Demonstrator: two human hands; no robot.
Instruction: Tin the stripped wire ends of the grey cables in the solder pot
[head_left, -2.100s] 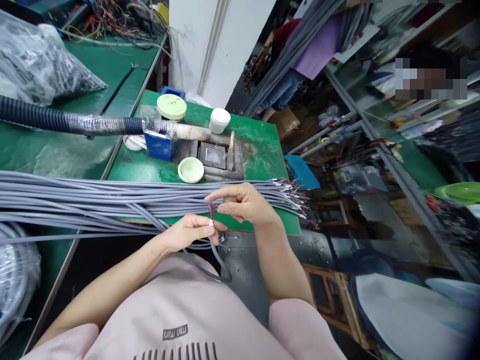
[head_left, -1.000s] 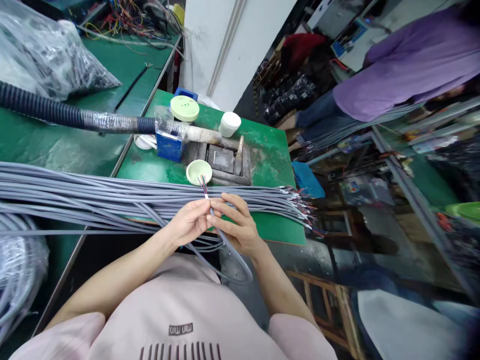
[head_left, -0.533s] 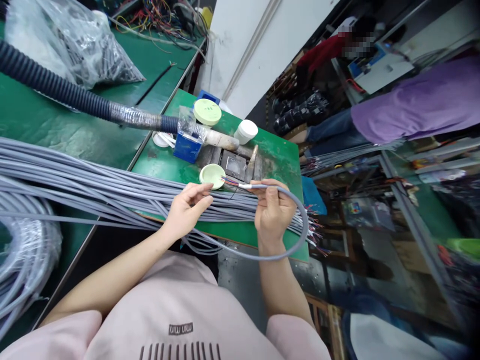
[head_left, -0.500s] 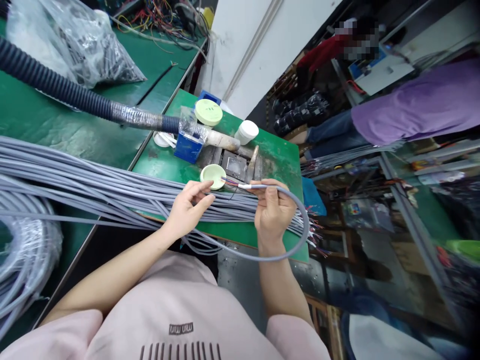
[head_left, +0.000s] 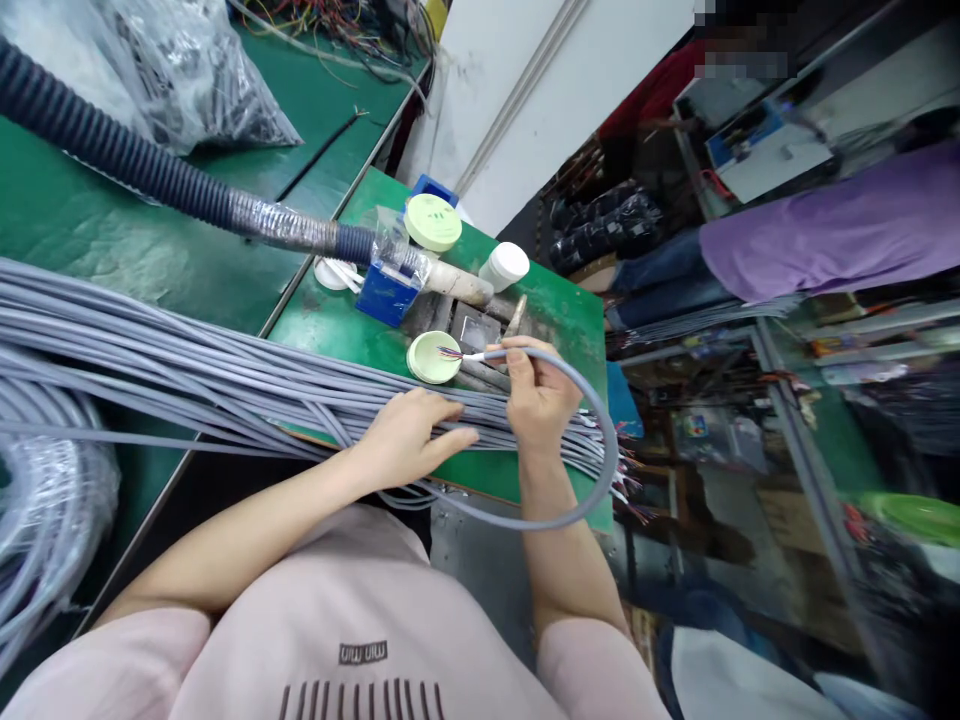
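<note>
My right hand (head_left: 541, 392) grips a grey cable (head_left: 600, 420) close to its stripped end, and the cable loops round to the right and back underneath. Its thin coloured wires (head_left: 450, 353) reach over a small pale-green tub (head_left: 433, 368); whether they touch what is inside I cannot tell. My left hand (head_left: 411, 432) rests over the bundle of grey cables (head_left: 247, 372), thumb and fingers apart, with nothing held. Just behind the tub sits a dark metal block with a flat square plate (head_left: 478, 330).
A black corrugated hose (head_left: 150, 150) ends in a pale pipe by a blue box (head_left: 386, 295). A green-lidded tub (head_left: 433, 222) and white jar (head_left: 504, 265) stand behind. A coiled cable (head_left: 60, 500) lies left. A person in purple (head_left: 832, 220) is at right.
My right hand has moved the cable end forward and left, bringing the wires over the tub. My left hand has shifted right and down from the wires onto the cable bundle.
</note>
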